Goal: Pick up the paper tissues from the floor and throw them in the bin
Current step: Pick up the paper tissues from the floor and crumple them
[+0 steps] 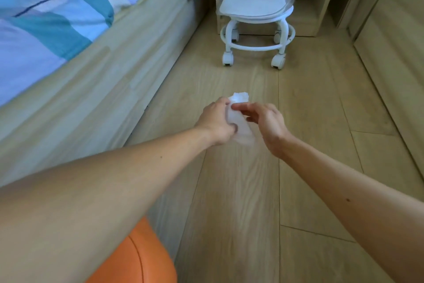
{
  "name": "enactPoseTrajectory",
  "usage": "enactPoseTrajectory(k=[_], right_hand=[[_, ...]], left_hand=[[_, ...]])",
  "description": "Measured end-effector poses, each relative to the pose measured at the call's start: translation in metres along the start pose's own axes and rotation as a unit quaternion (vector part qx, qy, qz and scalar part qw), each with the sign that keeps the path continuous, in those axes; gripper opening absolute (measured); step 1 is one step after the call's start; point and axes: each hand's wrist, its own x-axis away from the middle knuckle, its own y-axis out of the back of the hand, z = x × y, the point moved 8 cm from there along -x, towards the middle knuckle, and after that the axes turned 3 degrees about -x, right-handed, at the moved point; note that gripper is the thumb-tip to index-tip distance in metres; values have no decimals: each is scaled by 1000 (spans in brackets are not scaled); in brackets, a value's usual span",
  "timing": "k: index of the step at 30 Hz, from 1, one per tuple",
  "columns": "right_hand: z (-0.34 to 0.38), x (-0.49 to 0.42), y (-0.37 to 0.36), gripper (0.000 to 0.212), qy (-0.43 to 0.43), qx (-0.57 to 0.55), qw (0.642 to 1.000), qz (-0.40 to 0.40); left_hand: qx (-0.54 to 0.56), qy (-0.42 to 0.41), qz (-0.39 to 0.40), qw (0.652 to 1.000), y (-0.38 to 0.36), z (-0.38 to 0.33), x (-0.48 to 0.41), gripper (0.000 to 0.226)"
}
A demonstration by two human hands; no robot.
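We see the big bed point(68, 41), then the white chair point(255, 28) on wheels. Over the wood floor point(309, 110), the left hand point(215, 122) squeezes the white tissues point(241, 120) (a bit blurry). The right hand point(263, 120) pinches them too.

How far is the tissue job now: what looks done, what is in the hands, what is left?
Done: no loose tissue shows on the visible wooden floor. In hand: the left hand grips white paper tissues, and the right hand touches their upper part with its fingertips. Left: throwing them away. No bin is in view, only the bed and a white wheeled stool, so the bin must still be reached.
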Motion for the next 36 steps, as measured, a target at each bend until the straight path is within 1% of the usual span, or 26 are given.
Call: enactPoseTrajectory(k=[2,3,4,5,6,7,8,9,10,11,14,16,17,19,21,22,24,25,26,27,28,30,33,36], right_hand=[[10,-15,-8,40,28,-18,999,8],[12,-23,-10,41,41,-14,999,-5],[11,-33,-10,39,56,19,998,-25],[8,-43,-10,36,72,84,993,-43],[1,-55,-10,32,78,186,978,-49],[-13,-68,-13,31,63,322,944,-26],[-36,-77,-16,38,15,458,888,27],[-59,-83,-18,50,-34,559,825,75],[-77,-87,-12,61,-74,612,780,106],[-89,-90,-12,68,-98,631,760,124],[-106,-101,-4,72,-129,638,750,115],[-109,-107,-3,70,-141,644,745,105],[-108,-108,-5,69,-139,645,744,100],[-104,-107,-8,70,-128,631,761,82],[-92,-100,-9,73,-106,602,789,60],[-82,-94,-10,80,-84,574,813,44],[-54,-71,-7,95,-19,461,887,-20],[-41,-56,-3,94,8,384,922,-56],[-30,-40,3,86,30,309,946,-91],[-21,-23,7,76,47,239,963,-113],[-14,-9,5,69,65,174,976,-117],[1,20,4,68,92,60,988,-105],[18,56,3,76,92,-37,991,-92],[37,83,11,73,82,-95,989,-81]], left_hand=[[3,6,-77,997,23,5,-1,33],[-12,18,-101,995,32,9,-1,23],[-30,32,-114,993,40,15,0,17],[-47,43,-118,991,47,21,2,16],[-61,53,-116,990,54,26,5,15],[-73,61,-112,989,60,30,10,16],[-81,66,-106,989,65,33,16,17],[-85,68,-102,989,71,37,23,18],[-83,66,-96,990,73,37,28,19],[-79,66,-91,991,78,40,34,18],[-69,58,-74,993,82,42,45,15],[-65,52,-66,994,84,44,51,20],[-64,50,-61,995,85,45,54,22],[-61,51,-54,995,86,46,59,24],[-58,55,-54,995,89,46,61,24],[-58,58,-55,995,91,47,63,25],[-54,58,-58,995,93,44,63,26],[-50,54,-60,995,93,41,62,26],[-44,48,-61,996,92,38,61,25],[-34,39,-62,997,90,32,59,25],[-21,32,-62,997,87,28,57,26],[14,11,-51,999,76,15,52,32],[68,-27,-16,997,55,-7,52,43],[102,-52,34,993,35,-27,64,34]])
